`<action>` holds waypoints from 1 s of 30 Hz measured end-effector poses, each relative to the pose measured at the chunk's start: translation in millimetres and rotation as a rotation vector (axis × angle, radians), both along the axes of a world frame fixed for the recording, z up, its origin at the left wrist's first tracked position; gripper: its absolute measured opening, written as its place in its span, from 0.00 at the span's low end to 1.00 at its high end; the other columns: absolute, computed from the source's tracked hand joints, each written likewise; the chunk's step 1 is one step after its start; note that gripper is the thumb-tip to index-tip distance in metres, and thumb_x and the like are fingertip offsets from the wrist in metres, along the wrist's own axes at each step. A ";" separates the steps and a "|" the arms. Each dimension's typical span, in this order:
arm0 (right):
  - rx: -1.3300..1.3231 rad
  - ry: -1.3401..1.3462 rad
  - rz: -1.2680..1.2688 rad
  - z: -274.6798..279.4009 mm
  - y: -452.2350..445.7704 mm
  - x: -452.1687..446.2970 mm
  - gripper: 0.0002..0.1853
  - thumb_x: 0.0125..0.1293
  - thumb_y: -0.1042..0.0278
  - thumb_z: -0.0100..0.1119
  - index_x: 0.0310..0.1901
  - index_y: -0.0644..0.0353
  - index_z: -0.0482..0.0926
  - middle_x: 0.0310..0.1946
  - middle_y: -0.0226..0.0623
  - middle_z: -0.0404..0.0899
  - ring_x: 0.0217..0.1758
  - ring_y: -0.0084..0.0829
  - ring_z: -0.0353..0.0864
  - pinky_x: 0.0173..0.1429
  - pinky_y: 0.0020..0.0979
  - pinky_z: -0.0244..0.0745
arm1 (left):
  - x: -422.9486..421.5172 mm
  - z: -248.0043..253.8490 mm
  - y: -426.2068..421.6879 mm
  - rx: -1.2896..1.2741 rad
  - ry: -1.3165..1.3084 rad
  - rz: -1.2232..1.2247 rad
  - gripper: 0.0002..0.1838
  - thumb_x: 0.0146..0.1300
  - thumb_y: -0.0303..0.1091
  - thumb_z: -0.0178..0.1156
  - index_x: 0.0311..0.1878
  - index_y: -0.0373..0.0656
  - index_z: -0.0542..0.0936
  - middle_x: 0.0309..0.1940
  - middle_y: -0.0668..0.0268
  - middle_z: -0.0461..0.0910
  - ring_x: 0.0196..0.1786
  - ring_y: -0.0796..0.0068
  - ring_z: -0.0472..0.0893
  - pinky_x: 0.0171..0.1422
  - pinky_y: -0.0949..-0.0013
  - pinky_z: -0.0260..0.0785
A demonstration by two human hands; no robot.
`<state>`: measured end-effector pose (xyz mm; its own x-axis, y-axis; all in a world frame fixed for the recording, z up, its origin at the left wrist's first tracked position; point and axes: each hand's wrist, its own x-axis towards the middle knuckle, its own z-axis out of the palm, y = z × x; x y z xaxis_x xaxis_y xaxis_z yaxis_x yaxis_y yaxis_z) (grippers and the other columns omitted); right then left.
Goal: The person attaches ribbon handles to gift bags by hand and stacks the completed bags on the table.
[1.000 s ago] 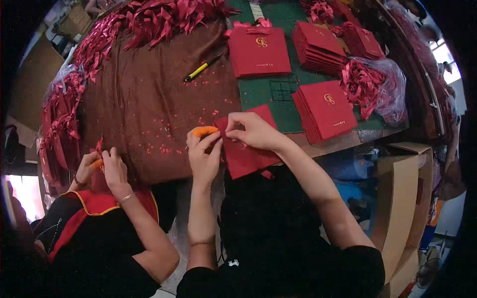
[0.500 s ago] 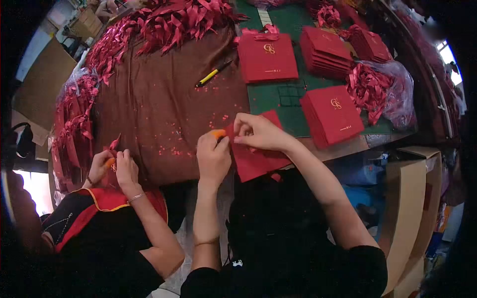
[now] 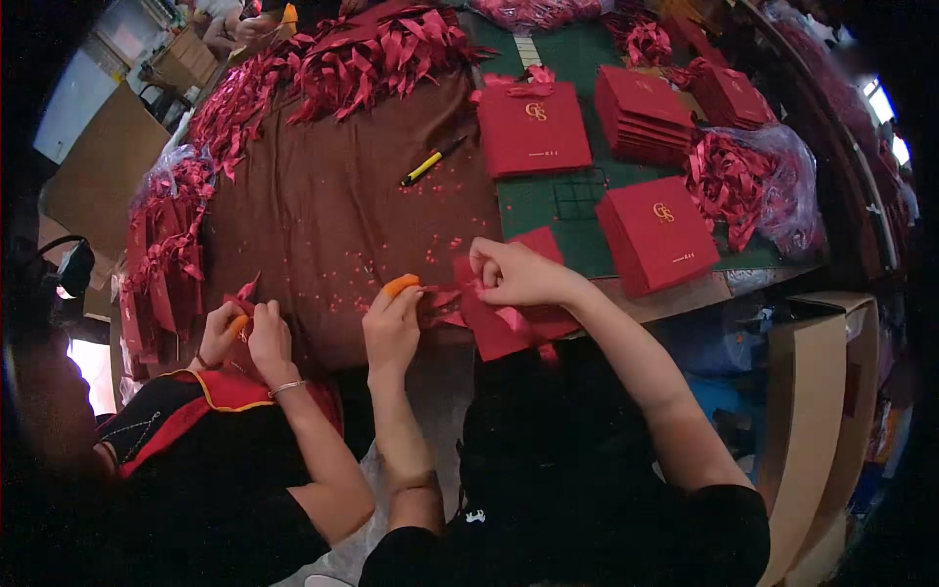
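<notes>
"Red bag [image 3: 499,333], where's it at?"

"Front edge of the bench [image 3: 675,303], roughly mid-length, lower part hanging past the edge. Opened-out look, no stack under it that I can see."

"Hands?"

"Left hand [image 3: 393,323]: grip closed on an orange item [image 3: 401,285], type unclear. Right hand [image 3: 511,274]: fingertips together at the bag's upper part. Can't tell if it's paper or ribbon between them."

"Delta vs last frame?"

"Left hand was right up against the bag. Now it's clear of it, off to the left, and pink ribbon [image 3: 447,302] shows across the gap. Right hand still on the bag. More ribbon visible on the bag face too."

"Rest of the bench?"

"Unchanged bar the camera shift. Near bag stack [image 3: 657,237] by the front edge, right of the hands. Second stack [image 3: 535,127] further back, on the green mat [image 3: 558,191]. Ribbon bundle in clear plastic [image 3: 726,186] toward the right edge. Yellow-black pen [image 3: 430,162] on the brown cloth [image 3: 323,196], red scraps [image 3: 337,298] strewn nearer the front edge."

"Neighbour?"

"Co-worker's hands [image 3: 266,338] at the front edge, left side, well apart from ours, on another red piece."
</notes>
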<state>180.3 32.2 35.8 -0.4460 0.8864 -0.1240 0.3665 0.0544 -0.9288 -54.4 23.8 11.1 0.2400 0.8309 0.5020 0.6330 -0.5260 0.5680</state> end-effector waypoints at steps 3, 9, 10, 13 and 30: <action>0.070 -0.094 0.020 -4.5 -1.4 -3.0 0.16 0.51 0.72 0.63 0.39 0.60 0.67 0.21 0.37 0.77 0.26 0.35 0.78 0.31 0.36 0.70 | -10.8 -0.8 -7.4 0.066 0.095 0.048 0.05 0.56 0.21 0.61 0.36 0.36 0.82 0.39 0.59 0.81 0.43 0.59 0.82 0.48 0.64 0.76; 0.113 -0.060 -0.003 -12.8 -5.0 -1.9 0.14 0.53 0.71 0.62 0.38 0.60 0.69 0.21 0.37 0.76 0.25 0.35 0.78 0.31 0.36 0.69 | -16.1 -6.3 -4.6 0.212 0.194 0.139 0.04 0.56 0.25 0.61 0.34 0.41 0.82 0.39 0.61 0.81 0.48 0.59 0.80 0.54 0.61 0.72; 0.132 -0.025 -0.022 -12.8 -6.0 -2.5 0.13 0.54 0.72 0.62 0.38 0.61 0.69 0.21 0.38 0.76 0.25 0.34 0.77 0.30 0.35 0.69 | -16.2 -7.2 -5.5 0.211 0.195 0.152 0.03 0.57 0.26 0.60 0.34 0.41 0.82 0.39 0.62 0.81 0.49 0.60 0.79 0.54 0.60 0.71; 0.154 -0.048 -0.037 -5.8 -8.3 -3.4 0.12 0.55 0.72 0.61 0.37 0.61 0.69 0.20 0.38 0.75 0.24 0.33 0.77 0.30 0.34 0.69 | -25.0 -15.4 -4.3 0.158 0.192 0.238 0.03 0.57 0.27 0.61 0.34 0.41 0.82 0.38 0.62 0.82 0.49 0.60 0.79 0.54 0.60 0.71; -0.262 0.416 -0.216 5.0 -48.7 -15.0 0.19 0.61 0.78 0.60 0.47 0.57 0.61 0.28 0.36 0.78 0.26 0.23 0.79 0.31 0.24 0.73 | 59.9 -14.7 -54.4 -0.038 0.337 0.046 0.27 0.65 0.36 0.55 0.66 0.41 0.67 0.64 0.56 0.69 0.65 0.62 0.69 0.69 0.57 0.56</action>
